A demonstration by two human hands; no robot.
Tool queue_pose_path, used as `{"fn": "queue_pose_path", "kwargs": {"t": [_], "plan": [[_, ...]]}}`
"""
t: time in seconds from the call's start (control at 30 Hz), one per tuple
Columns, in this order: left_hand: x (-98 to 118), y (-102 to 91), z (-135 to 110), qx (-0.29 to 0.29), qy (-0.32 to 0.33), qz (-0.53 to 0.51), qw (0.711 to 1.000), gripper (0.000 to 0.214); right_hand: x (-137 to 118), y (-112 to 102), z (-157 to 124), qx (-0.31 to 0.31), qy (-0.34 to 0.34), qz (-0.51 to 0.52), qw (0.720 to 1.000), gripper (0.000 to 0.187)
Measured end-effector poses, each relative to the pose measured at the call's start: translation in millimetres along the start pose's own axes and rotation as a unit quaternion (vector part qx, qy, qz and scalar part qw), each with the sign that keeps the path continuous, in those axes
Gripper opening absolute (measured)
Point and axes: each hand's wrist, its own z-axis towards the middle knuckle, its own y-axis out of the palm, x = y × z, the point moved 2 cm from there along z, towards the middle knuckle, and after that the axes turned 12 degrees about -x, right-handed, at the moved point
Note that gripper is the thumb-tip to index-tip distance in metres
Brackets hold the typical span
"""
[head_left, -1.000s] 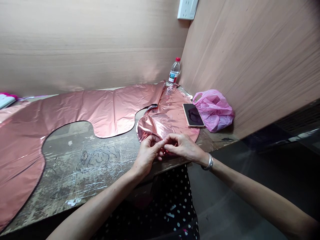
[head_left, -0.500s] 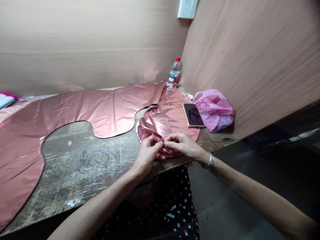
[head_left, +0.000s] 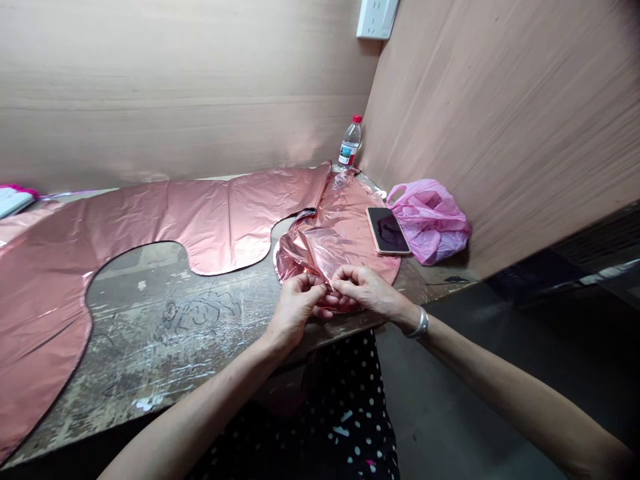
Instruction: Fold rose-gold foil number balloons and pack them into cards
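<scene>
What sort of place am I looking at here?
Probably a simple indoor work corner, perhaps a small workshop: a scratched, brown, wooden-looking table against pale wood-grained wall panels, a white rectangular wall socket above, and shiny rose-pink foil sheeting spread across the tabletop.

Shiny copper-pink foil [head_left: 220,213], wavy along its near edge, lies creased across the tabletop [head_left: 175,360], crumpled at right.

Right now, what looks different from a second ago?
Very little: the left hand and right hand have eased very slightly apart at the tips, both still pinching the foil. I see nothing newly gripped or let go. The phone, bottle and bag stayed put.
</scene>
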Motion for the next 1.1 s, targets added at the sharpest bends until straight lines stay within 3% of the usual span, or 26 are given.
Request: {"fn": "queue_pose_path", "kwargs": {"t": [0.23, 0.4, 0.57, 0.8, 1.1], "plan": [[1.4, 1.1, -1.7, 0.006, 0.002, -0.021, 1.0, 0.02, -2.2, -1.6, -2.1, 0.058, -0.03, -0.101, 0.993, 0.029], [0.9, 0.5, -2.6, 0.006, 0.005, -0.014, 1.0, 0.02, -1.4, -1.2, 0.1, 0.061, -0.03, -0.153, 0.986, 0.018], [-0.1, -0.2, -1.5, -0.006, 0.009, -0.008, 1.0, 0.024, 0.5, 0.0, 4.1, 0.019, -0.016, -0.034, 0.999, 0.021], [-2.4, -1.1, -0.5, -0.012, 0.007, -0.008, 1.0, 0.027, 2.5, -2.7, 4.8, 0.003, 0.02, 0.074, 0.997, 0.029], [1.8, 2.5, -6.9, -0.034, 0.021, 0.051, 0.998, 0.035, 1.9, -1.7, 3.0, 0.011, -0.017, 0.039, 0.999, 0.024]]}}
